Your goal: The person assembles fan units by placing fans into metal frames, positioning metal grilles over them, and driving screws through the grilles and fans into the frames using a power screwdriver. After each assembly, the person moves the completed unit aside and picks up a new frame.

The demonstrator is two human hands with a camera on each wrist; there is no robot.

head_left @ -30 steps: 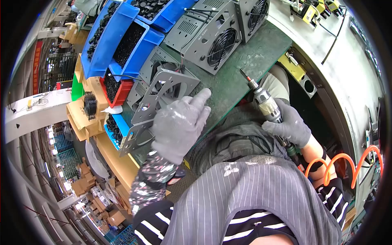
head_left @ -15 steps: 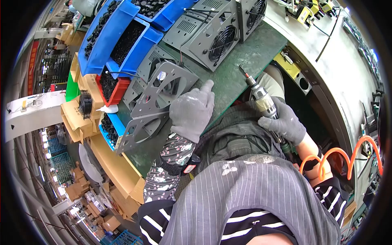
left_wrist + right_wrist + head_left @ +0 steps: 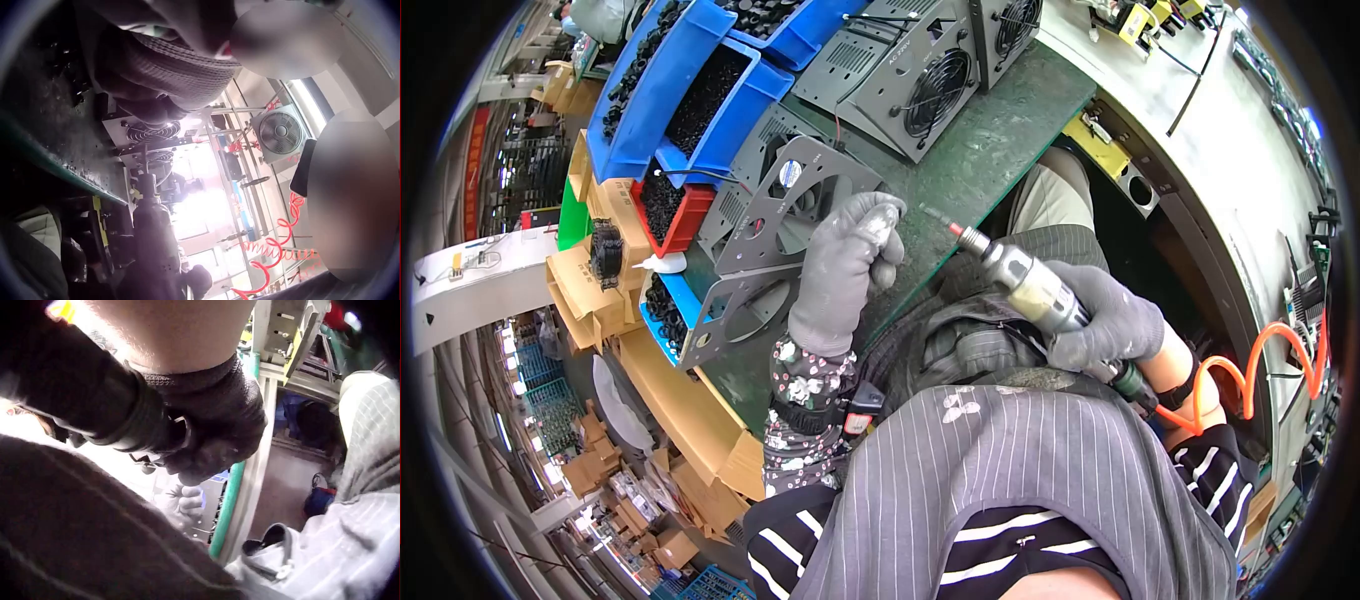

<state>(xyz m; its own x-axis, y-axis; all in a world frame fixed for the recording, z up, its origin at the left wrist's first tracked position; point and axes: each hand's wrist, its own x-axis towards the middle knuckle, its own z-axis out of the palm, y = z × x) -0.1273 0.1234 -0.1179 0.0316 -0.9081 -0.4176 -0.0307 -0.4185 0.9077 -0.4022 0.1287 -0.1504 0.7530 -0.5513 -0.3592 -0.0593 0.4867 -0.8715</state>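
Note:
My gloved left hand is raised over the green bench edge, its fingers curled in and thumb near the index fingertip. I cannot tell whether something small is between them. In my gloved right hand I grip a power screwdriver, its bit pointing toward the left fingertips. The left wrist view shows the screwdriver body from behind; the right wrist view shows the right hand round its dark handle. Beside the left hand stands a grey metal panel with round cutouts, next to a grey housing.
Blue bins of small black parts and a red bin line the far left. Grey boxes with fans stand on the green bench. An orange coiled hose trails from the screwdriver. A cardboard box stands below left.
The left hand has gone from an extended index finger at the bench to curled fingers drawn in. The right hand has swung the screwdriver leftward, bringing its bit close to the left hand.

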